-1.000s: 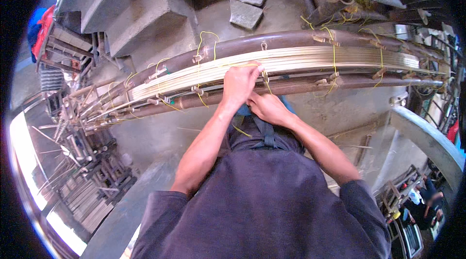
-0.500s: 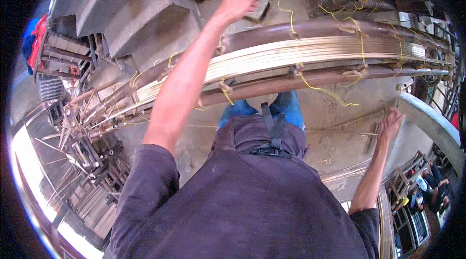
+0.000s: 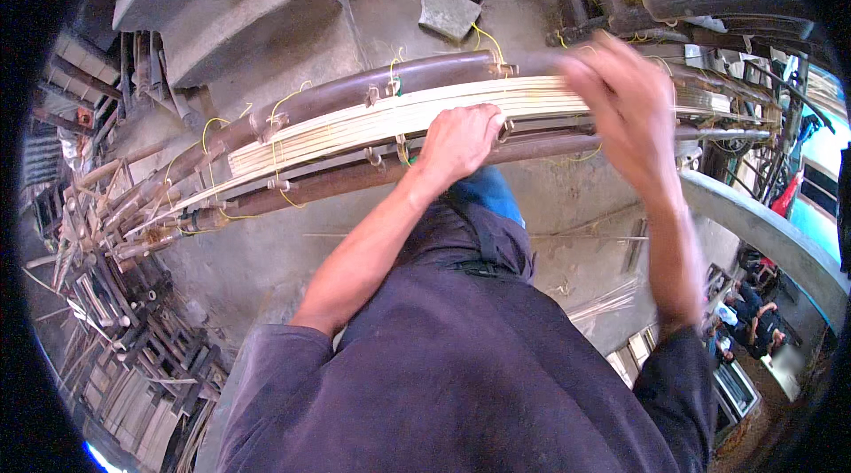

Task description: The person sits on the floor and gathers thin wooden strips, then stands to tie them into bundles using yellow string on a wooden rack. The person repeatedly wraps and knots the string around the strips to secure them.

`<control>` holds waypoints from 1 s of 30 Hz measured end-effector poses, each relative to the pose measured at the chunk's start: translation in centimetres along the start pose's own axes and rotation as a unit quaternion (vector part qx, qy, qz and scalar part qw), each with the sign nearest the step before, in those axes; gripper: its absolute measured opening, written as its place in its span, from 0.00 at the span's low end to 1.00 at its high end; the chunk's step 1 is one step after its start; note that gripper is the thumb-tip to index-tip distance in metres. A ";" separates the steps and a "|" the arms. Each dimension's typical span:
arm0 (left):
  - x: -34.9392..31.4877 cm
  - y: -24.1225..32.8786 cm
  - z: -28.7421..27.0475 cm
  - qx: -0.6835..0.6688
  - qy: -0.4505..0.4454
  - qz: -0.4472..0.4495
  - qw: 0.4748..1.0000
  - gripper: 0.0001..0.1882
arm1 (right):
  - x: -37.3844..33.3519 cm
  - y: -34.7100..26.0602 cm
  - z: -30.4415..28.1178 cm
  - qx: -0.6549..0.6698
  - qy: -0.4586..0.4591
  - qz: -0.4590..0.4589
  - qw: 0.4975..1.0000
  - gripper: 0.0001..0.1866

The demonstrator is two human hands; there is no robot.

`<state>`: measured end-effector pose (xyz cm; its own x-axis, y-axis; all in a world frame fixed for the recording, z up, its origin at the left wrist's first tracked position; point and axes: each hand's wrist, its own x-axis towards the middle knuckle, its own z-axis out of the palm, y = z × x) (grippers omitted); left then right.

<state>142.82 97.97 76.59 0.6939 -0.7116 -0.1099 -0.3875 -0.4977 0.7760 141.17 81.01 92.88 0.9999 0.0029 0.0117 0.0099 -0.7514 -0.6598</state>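
Resting over pale strips (image 3: pixel 355 125), the left grip (image 3: pixel 454 141) looks closed.

pale strips (image 3: pixel 363 125): smooth wood | dark pole (image 3: pixel 443 67): glossy | steps (image 3: pixel 270 16): matt concrete

Bundle of long, thin, pale strips (image 3: pixel 355 125), laid flat and side by side, running left to right between a far dark pole (image 3: pixel 341 99) and a near dark pole (image 3: pixel 328 182). The left ends form a blunt edge, with a narrow length along the near side reaching farther left. Thin yellow cords (image 3: pixel 496 44) cross the bundle at intervals; some trail loose beyond the poles.
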 end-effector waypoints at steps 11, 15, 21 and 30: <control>1.2 1.5 1.7 0.139 0.073 0.010 0.988 0.12 | 8.4 16.0 11.8 0.168 -0.058 0.108 0.978 0.22; -0.2 -0.2 1.9 0.196 0.069 -0.039 0.977 0.13 | -1.5 6.5 9.5 0.351 -0.076 0.103 0.927 0.10; 4.9 2.7 -0.9 -0.273 0.017 -0.072 0.959 0.17 | -8.8 7.4 20.2 0.169 -0.191 -0.058 0.965 0.09; 15.6 -5.4 -1.3 -0.169 -0.037 -0.201 0.964 0.17 | -14.0 13.4 8.7 0.488 0.203 0.290 0.798 0.10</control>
<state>156.56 90.22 71.47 0.6962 -0.5353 -0.4783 0.1315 -0.5598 0.8181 127.39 76.69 77.32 0.7557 -0.5213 -0.3963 -0.2545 0.3239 -0.9112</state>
